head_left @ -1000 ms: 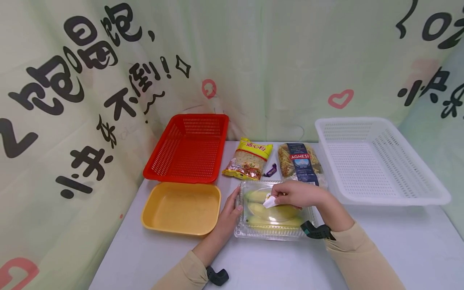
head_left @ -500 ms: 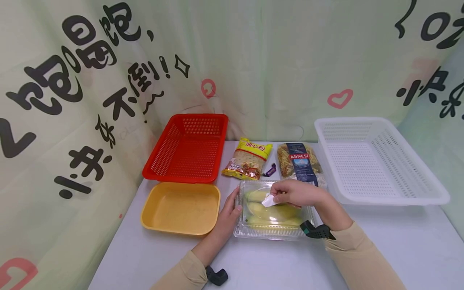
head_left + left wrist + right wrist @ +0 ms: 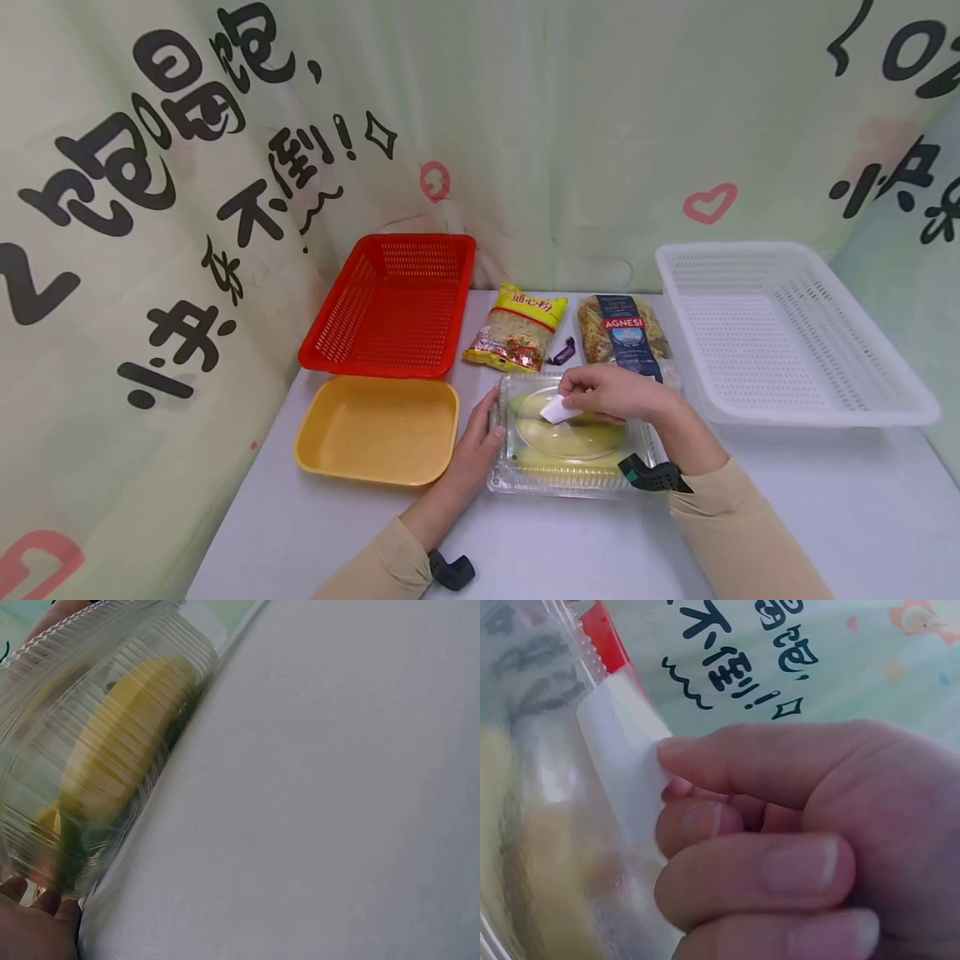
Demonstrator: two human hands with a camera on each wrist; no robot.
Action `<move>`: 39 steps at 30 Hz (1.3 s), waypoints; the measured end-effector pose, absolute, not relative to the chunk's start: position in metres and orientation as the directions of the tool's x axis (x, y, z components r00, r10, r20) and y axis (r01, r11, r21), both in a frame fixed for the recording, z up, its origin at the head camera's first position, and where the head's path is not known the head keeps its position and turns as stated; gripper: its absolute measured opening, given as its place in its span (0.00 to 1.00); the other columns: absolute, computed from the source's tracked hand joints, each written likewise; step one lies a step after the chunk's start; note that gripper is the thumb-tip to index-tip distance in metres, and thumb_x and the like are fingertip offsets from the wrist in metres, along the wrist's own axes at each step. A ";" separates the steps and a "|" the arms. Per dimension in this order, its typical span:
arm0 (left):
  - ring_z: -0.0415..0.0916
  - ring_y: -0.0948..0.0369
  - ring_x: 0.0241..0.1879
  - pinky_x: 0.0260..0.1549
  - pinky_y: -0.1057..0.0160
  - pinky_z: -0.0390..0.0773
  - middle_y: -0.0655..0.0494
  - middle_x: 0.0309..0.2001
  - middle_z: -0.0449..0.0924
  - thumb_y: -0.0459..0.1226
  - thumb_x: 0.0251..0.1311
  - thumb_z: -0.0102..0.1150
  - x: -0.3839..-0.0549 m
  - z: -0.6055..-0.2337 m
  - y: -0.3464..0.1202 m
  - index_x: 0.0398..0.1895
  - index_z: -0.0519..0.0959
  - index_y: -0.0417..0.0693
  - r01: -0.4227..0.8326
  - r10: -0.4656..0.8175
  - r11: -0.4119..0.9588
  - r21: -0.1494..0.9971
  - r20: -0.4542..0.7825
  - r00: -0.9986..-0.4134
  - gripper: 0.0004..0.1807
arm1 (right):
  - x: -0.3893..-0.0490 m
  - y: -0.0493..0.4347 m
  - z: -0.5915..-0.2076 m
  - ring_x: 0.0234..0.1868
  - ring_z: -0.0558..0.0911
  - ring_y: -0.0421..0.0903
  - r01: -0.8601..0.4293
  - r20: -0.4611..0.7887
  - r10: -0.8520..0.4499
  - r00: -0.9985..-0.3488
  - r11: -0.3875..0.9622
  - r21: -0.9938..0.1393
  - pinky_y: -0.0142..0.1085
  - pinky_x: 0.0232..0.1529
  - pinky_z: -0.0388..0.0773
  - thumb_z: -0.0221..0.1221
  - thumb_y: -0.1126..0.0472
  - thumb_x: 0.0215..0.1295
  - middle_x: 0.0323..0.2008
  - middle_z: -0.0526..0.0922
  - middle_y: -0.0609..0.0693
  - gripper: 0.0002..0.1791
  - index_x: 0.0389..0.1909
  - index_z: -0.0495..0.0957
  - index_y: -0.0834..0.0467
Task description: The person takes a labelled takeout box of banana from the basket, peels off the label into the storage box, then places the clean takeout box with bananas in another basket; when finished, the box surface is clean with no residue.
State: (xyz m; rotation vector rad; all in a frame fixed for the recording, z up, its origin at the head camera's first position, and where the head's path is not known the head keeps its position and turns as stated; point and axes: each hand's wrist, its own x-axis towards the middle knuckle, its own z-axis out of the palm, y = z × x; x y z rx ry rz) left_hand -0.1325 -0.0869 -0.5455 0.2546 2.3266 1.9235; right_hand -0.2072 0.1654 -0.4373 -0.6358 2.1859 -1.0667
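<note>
A clear plastic clamshell box (image 3: 525, 481) with several yellow-green fruits, mango-like, lies on the white table. My left hand (image 3: 478, 442) rests against its left side, fingers fairly straight along the wall; in the left wrist view, fingertips touch the box end. Over the lid, my right hand (image 3: 611, 392) pinches a small white label (image 3: 558, 409) between thumb and index finger. The right wrist view has the white label (image 3: 624, 754) standing up off the lid, its lower end against the clear plastic; the other fingers are curled.
Behind the box lie a yellow pasta bag (image 3: 517, 329), a small purple-wrapped candy (image 3: 562, 352) and an AGNESI pasta bag (image 3: 628, 333). A yellow tray (image 3: 375, 429) and a red basket (image 3: 386, 317) stand on the left, a white basket (image 3: 772, 333) on the right.
My right hand has shifted slightly up and back over the lid, and the pinched label shows more of its plain white side. The left hand and the box have stayed in place.
</note>
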 end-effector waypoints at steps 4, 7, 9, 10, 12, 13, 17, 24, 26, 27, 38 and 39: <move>0.42 0.49 0.79 0.76 0.44 0.44 0.50 0.79 0.48 0.35 0.67 0.42 -0.133 -0.544 -0.086 0.79 0.50 0.54 0.069 0.200 0.174 0.982 0.034 -0.979 0.36 | -0.207 0.166 -0.435 0.11 0.62 0.41 -0.156 -0.339 -0.635 -0.694 0.592 -0.791 0.31 0.15 0.60 0.56 0.55 0.71 0.12 0.64 0.43 0.06 0.39 0.79 0.52; 0.42 0.50 0.79 0.76 0.44 0.44 0.50 0.79 0.48 0.35 0.67 0.42 -0.133 -0.544 -0.087 0.79 0.50 0.55 0.066 0.204 0.177 0.982 0.029 -0.978 0.36 | -0.207 0.168 -0.434 0.11 0.60 0.40 -0.142 -0.329 -0.629 -0.704 0.579 -0.802 0.30 0.14 0.59 0.56 0.53 0.71 0.12 0.64 0.43 0.08 0.37 0.81 0.52; 0.42 0.51 0.79 0.76 0.45 0.44 0.52 0.79 0.48 0.36 0.67 0.42 -0.132 -0.543 -0.087 0.79 0.50 0.56 0.056 0.202 0.183 0.981 0.018 -0.979 0.36 | -0.207 0.169 -0.434 0.10 0.60 0.40 -0.123 -0.314 -0.629 -0.711 0.551 -0.825 0.30 0.13 0.58 0.56 0.54 0.72 0.12 0.66 0.44 0.09 0.37 0.81 0.53; 0.43 0.51 0.79 0.76 0.46 0.45 0.52 0.79 0.48 0.36 0.68 0.43 -0.132 -0.543 -0.087 0.79 0.50 0.57 0.052 0.201 0.184 0.981 0.015 -0.980 0.36 | -0.207 0.170 -0.435 0.10 0.60 0.40 -0.109 -0.308 -0.628 -0.714 0.535 -0.838 0.30 0.13 0.58 0.56 0.54 0.72 0.13 0.67 0.44 0.09 0.38 0.81 0.53; 0.43 0.51 0.79 0.76 0.46 0.45 0.53 0.79 0.48 0.37 0.68 0.43 -0.131 -0.542 -0.087 0.79 0.50 0.57 0.048 0.200 0.181 0.982 0.011 -0.980 0.36 | -0.208 0.171 -0.437 0.10 0.60 0.40 -0.091 -0.299 -0.628 -0.718 0.510 -0.855 0.29 0.13 0.59 0.56 0.55 0.72 0.13 0.69 0.45 0.09 0.39 0.81 0.55; 0.43 0.51 0.79 0.76 0.45 0.45 0.52 0.79 0.48 0.37 0.68 0.43 -0.131 -0.542 -0.087 0.79 0.50 0.57 0.050 0.200 0.176 0.983 0.014 -0.980 0.36 | -0.208 0.171 -0.437 0.10 0.60 0.39 -0.081 -0.296 -0.629 -0.719 0.500 -0.862 0.29 0.13 0.59 0.55 0.56 0.72 0.13 0.70 0.45 0.09 0.39 0.81 0.55; 0.42 0.50 0.79 0.76 0.44 0.44 0.52 0.79 0.48 0.37 0.68 0.43 -0.132 -0.542 -0.087 0.79 0.50 0.57 0.047 0.204 0.171 0.984 0.012 -0.979 0.36 | -0.210 0.172 -0.440 0.10 0.62 0.39 -0.044 -0.297 -0.622 -0.725 0.471 -0.881 0.30 0.14 0.61 0.56 0.57 0.71 0.14 0.72 0.46 0.09 0.40 0.82 0.57; 0.42 0.51 0.79 0.76 0.45 0.43 0.53 0.79 0.48 0.36 0.68 0.43 -0.132 -0.542 -0.087 0.79 0.51 0.57 0.049 0.200 0.181 0.982 0.012 -0.980 0.35 | -0.213 0.175 -0.445 0.10 0.62 0.39 -0.008 -0.288 -0.619 -0.730 0.430 -0.903 0.30 0.13 0.61 0.57 0.58 0.71 0.13 0.72 0.47 0.10 0.41 0.82 0.60; 0.42 0.52 0.79 0.77 0.45 0.43 0.54 0.79 0.48 0.37 0.69 0.44 -0.132 -0.543 -0.087 0.79 0.51 0.59 0.044 0.201 0.177 0.983 0.008 -0.980 0.35 | -0.214 0.175 -0.445 0.10 0.62 0.39 0.001 -0.288 -0.617 -0.732 0.421 -0.907 0.29 0.13 0.61 0.57 0.58 0.71 0.13 0.72 0.46 0.10 0.41 0.82 0.60; 0.41 0.52 0.79 0.77 0.45 0.43 0.55 0.79 0.48 0.37 0.69 0.44 -0.132 -0.543 -0.087 0.79 0.51 0.59 0.039 0.201 0.178 0.983 0.003 -0.980 0.35 | -0.214 0.175 -0.445 0.10 0.62 0.39 0.008 -0.288 -0.614 -0.735 0.418 -0.909 0.29 0.13 0.60 0.57 0.58 0.71 0.13 0.72 0.46 0.10 0.41 0.82 0.61; 0.40 0.51 0.79 0.77 0.46 0.42 0.51 0.79 0.46 0.35 0.69 0.43 -0.132 -0.541 -0.087 0.79 0.49 0.55 0.030 0.215 0.167 0.986 -0.007 -0.977 0.35 | -0.215 0.177 -0.447 0.10 0.62 0.38 0.089 -0.301 -0.598 -0.743 0.358 -0.930 0.28 0.13 0.60 0.57 0.59 0.70 0.13 0.71 0.44 0.12 0.43 0.81 0.65; 0.40 0.52 0.79 0.77 0.46 0.42 0.53 0.79 0.47 0.36 0.69 0.43 -0.132 -0.542 -0.087 0.79 0.50 0.57 0.038 0.213 0.165 0.986 0.002 -0.977 0.35 | -0.215 0.177 -0.448 0.10 0.62 0.37 0.093 -0.304 -0.596 -0.744 0.357 -0.929 0.28 0.13 0.60 0.57 0.59 0.70 0.13 0.71 0.44 0.13 0.43 0.81 0.65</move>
